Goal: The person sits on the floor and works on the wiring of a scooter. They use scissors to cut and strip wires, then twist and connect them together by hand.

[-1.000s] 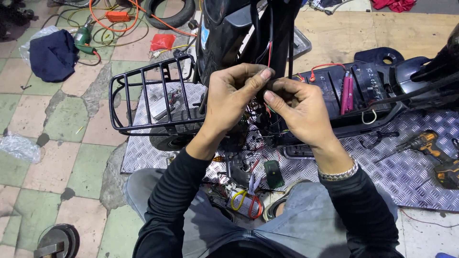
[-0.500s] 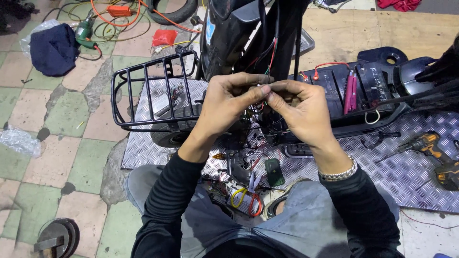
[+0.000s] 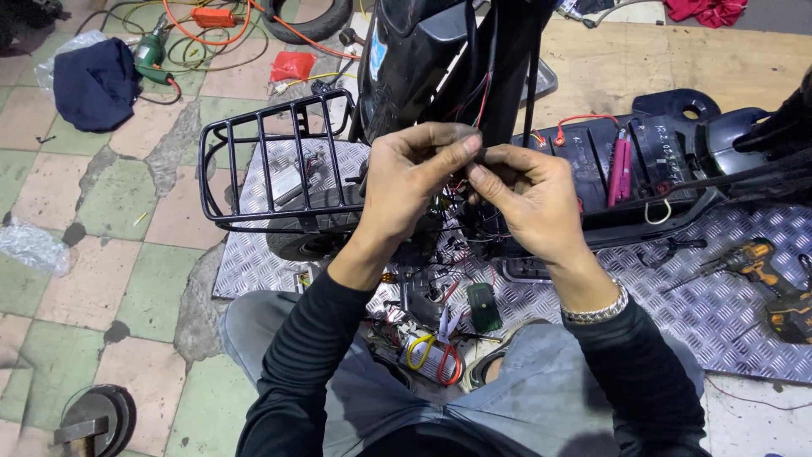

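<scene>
Both hands meet in front of an opened black electric scooter (image 3: 440, 51). My left hand (image 3: 410, 173) and my right hand (image 3: 529, 199) pinch the same small dark part of the scooter's wire bundle (image 3: 475, 154) between their fingertips. Red and black wires run up from it into the scooter's column. Below the hands hangs a tangle of coloured wiring (image 3: 431, 279). A metal bracelet (image 3: 596, 309) is on my right wrist. The pinched piece is mostly hidden by my fingers.
A black rear rack (image 3: 271, 161) sticks out left. A checker-plate metal sheet (image 3: 727, 296) lies under the scooter, with a yellow cordless drill (image 3: 774, 283) on it at right. A small green-faced box (image 3: 484, 306) lies between my knees. Cables, a dark cloth (image 3: 93, 80) and a tyre lie behind.
The hands have stayed pinched on the same wire piece, working it with small finger movements. The view has shifted slightly; nothing was let go.
</scene>
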